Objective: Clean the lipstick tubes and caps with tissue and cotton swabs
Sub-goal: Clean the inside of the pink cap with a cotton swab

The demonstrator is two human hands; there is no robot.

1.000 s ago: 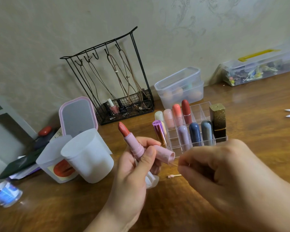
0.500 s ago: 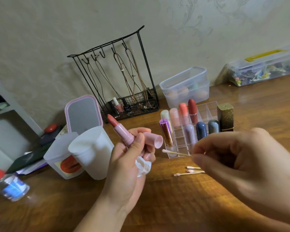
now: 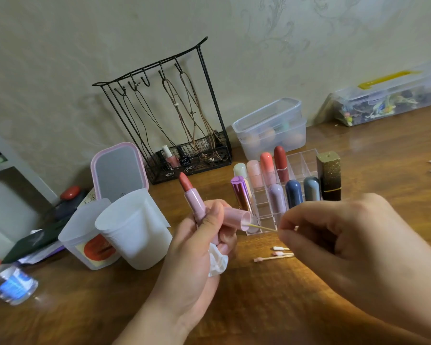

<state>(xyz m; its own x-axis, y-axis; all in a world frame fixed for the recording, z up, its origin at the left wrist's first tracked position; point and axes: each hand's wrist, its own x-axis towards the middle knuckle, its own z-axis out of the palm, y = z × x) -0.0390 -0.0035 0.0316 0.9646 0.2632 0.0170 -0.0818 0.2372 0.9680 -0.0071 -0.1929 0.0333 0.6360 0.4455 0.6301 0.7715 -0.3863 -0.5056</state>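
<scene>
Head view: my left hand [image 3: 197,247] grips the pink lipstick tube [image 3: 194,197] (red bullet up), its pink cap [image 3: 235,217] and a wad of tissue [image 3: 217,262] above the worktop [image 3: 110,307]. My right hand [image 3: 343,247] pinches a cotton swab [image 3: 261,227], its tip inside the cap's mouth. Used swabs [image 3: 274,255] lie below.

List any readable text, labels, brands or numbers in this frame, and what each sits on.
Nothing can be read with confidence.
Dark nail polish bottle in the wire rack: white print, too small to read.
Plastic water bottle: blue label, blurred.
Translucent container: red-orange sticker, no legible lettering.
Black-and-gold lipstick case: no visible text.
</scene>
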